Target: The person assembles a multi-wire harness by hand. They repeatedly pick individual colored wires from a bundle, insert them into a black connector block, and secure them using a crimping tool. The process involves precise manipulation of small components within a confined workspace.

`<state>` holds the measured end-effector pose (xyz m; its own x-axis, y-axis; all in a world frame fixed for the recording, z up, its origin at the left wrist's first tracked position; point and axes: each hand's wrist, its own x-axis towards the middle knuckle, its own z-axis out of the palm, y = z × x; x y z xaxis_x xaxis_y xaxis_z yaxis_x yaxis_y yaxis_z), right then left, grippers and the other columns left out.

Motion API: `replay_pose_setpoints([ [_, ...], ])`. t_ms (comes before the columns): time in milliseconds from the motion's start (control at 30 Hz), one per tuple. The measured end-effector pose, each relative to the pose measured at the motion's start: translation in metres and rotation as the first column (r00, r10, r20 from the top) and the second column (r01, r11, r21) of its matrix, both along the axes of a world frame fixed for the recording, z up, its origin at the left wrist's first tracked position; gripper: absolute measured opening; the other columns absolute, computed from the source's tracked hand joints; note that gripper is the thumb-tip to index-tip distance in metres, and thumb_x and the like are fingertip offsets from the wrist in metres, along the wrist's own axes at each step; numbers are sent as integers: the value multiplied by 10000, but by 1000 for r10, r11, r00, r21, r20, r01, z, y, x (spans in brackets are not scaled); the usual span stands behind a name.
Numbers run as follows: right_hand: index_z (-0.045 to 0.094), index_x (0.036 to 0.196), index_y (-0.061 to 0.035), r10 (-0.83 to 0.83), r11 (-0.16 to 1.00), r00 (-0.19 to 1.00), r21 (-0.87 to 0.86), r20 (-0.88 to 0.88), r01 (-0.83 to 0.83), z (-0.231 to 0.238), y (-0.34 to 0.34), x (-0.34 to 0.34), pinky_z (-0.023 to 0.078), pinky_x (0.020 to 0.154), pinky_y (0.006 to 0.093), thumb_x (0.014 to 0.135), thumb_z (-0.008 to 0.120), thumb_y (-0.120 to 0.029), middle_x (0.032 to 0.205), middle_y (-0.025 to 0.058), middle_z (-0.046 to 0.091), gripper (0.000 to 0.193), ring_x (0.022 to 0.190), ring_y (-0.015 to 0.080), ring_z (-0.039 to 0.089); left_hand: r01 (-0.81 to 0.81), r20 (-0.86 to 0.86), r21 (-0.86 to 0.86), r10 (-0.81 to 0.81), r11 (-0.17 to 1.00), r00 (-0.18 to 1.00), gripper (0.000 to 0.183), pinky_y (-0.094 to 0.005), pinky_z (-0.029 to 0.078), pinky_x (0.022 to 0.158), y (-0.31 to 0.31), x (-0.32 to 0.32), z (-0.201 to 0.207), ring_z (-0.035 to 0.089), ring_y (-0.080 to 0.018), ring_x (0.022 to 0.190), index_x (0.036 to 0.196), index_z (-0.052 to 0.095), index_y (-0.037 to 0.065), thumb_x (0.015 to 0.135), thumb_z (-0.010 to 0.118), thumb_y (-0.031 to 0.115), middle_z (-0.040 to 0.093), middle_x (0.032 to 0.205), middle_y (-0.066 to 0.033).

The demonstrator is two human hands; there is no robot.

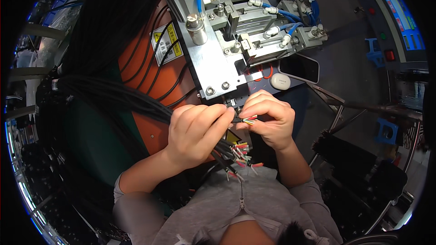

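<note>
My left hand (198, 129) is closed, its thumb and fingers pinching the end of a black cable. Thin coloured wires (249, 120) fan out of that cable end, between my two hands. My right hand (269, 117) is closed too, its fingertips pinched at the wires just right of the left hand's fingers. Fingers partly hide the cable itself. Below my left hand hangs a bundle of black cables (222, 149) with stripped ends showing red, green, yellow and white wires. Just beyond my fingertips is the near edge of a metal pneumatic fixture (218, 75).
Blue air hoses (290, 16) run over the fixture's cylinders. A dark phone (299, 68) and a white rounded case (280, 81) lie to its right. Many black cables (104, 88) cross the orange surface (152, 129) at left. A lit screen (399, 13) stands at far right.
</note>
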<state>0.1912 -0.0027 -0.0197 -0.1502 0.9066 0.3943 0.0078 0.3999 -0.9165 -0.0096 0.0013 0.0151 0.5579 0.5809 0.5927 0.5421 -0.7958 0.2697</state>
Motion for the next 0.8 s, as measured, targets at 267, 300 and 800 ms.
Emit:
replay_pose_setpoints([
  [267,670,872,-9,-99,991,993,86,-72,105,13,-6,-19,497,720,315,691,769,32,836,89,682,210,784,225,644,46,36,-37,-45,998,998,303,-236,422,464,4,1,-4,572,-133,610,998,662,-26,717,700,83,599,824,-71],
  [300,670,879,-10,-158,984,980,58,-118,166,10,-9,-27,497,724,320,691,769,28,836,89,681,216,788,230,644,32,50,-25,-30,999,998,300,-243,423,463,3,1,-6,569,-136,599,992,658,-32,720,701,87,596,791,-67],
  [800,661,779,-12,-217,975,975,60,40,214,14,-3,-24,469,697,302,676,773,21,742,81,661,156,712,203,611,-32,91,-46,36,998,995,132,-270,323,404,-2,6,-12,453,-127,496,827,636,27,731,694,96,416,622,-17],
])
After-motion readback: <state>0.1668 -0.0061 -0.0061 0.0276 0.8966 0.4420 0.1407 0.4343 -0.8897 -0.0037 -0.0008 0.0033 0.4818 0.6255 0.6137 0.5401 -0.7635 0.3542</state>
